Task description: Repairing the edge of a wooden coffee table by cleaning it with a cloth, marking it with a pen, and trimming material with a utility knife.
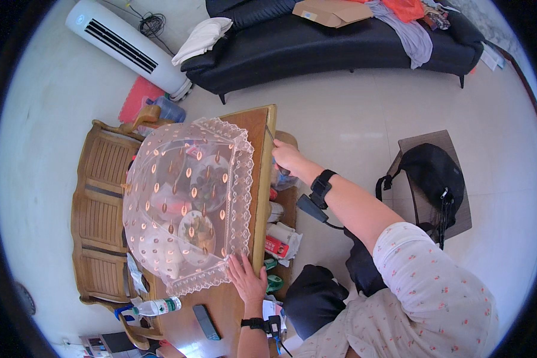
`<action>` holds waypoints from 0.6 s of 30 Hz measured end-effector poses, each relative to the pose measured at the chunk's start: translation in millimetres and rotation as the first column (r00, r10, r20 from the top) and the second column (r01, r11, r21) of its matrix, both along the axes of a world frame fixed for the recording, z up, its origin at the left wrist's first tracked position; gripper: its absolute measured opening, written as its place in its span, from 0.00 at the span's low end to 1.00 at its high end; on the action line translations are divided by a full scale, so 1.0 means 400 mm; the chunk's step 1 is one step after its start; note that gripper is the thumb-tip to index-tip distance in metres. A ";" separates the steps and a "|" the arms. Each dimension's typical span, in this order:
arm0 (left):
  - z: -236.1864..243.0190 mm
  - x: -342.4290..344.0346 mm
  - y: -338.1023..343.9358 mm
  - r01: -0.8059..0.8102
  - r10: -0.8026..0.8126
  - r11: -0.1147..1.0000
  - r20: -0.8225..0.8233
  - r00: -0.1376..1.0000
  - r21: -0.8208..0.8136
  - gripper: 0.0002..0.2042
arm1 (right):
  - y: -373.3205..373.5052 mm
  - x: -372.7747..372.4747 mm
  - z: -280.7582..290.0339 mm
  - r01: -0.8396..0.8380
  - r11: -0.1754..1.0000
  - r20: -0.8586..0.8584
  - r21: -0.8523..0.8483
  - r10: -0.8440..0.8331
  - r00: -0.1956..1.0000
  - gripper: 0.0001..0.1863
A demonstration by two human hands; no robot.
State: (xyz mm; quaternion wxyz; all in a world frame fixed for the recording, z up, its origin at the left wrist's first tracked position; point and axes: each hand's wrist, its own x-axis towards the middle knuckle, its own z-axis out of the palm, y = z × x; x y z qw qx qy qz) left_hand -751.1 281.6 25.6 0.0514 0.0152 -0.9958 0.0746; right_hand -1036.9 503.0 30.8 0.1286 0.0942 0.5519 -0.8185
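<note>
A pink mesh food cover (161,173) with shiny leaf patterns and a lace hem stands over plates of food on the wooden table (259,179). Through the mesh show a white plate (197,237) and other dishes, blurred by the netting. My left hand (246,279) rests with fingers spread at the cover's near corner, by the table edge. Farther along that edge, my right hand (287,159) is closed round a thin dark tool (269,133), whose tip points at the table's far corner. Its exact kind I cannot make out.
A water bottle (157,306) and a phone (206,322) lie on the table's near part. Packages (276,244) sit on a lower shelf. A wooden bench (107,215) is left, a black sofa (334,51) beyond, and a stool with a black bag (434,179) right.
</note>
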 end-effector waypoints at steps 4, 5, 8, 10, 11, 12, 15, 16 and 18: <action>0.004 0.016 -0.024 -0.024 0.024 1.000 0.007 1.000 -0.002 0.36 | -0.007 -0.019 0.069 -0.167 0.951 0.101 0.259 0.145 0.984 0.10; 0.003 0.000 0.000 0.006 -0.006 1.000 -0.002 1.000 0.012 0.36 | 0.021 -0.071 -0.003 -0.097 0.994 -0.004 0.059 0.097 0.995 0.16; -0.002 -0.010 0.011 0.029 -0.029 0.999 -0.002 1.000 0.016 0.36 | 0.055 -0.170 -0.139 -0.080 0.988 -0.158 -0.134 0.058 0.986 0.15; -0.005 -0.005 -0.013 0.012 -0.012 1.000 0.002 1.000 -0.003 0.36 | 0.044 -0.153 -0.107 -0.190 0.913 -0.245 0.361 0.290 0.925 0.11; -0.003 0.004 -0.016 0.005 -0.005 1.000 0.008 1.000 -0.008 0.36 | 0.038 -0.129 -0.065 -0.196 0.912 -0.245 0.360 0.296 0.923 0.11; 0.001 0.016 -0.026 -0.007 0.007 1.000 0.012 1.000 -0.019 0.36 | 0.022 -0.097 -0.001 -0.200 0.903 -0.132 0.381 0.267 0.955 0.12; -0.001 0.003 -0.011 0.019 -0.019 1.000 0.003 1.000 -0.016 0.36 | 0.041 -0.127 0.025 -0.189 0.876 -0.066 0.445 0.243 0.968 0.08; -0.003 -0.007 0.001 0.032 -0.032 0.999 0.000 0.999 -0.010 0.36 | 0.059 -0.150 0.010 -0.193 0.857 -0.106 0.477 0.274 0.956 0.14; -0.005 -0.001 -0.003 0.017 -0.017 1.000 0.009 1.000 -0.002 0.36 | 0.052 -0.154 0.027 -0.199 0.782 -0.108 0.590 0.321 0.941 0.15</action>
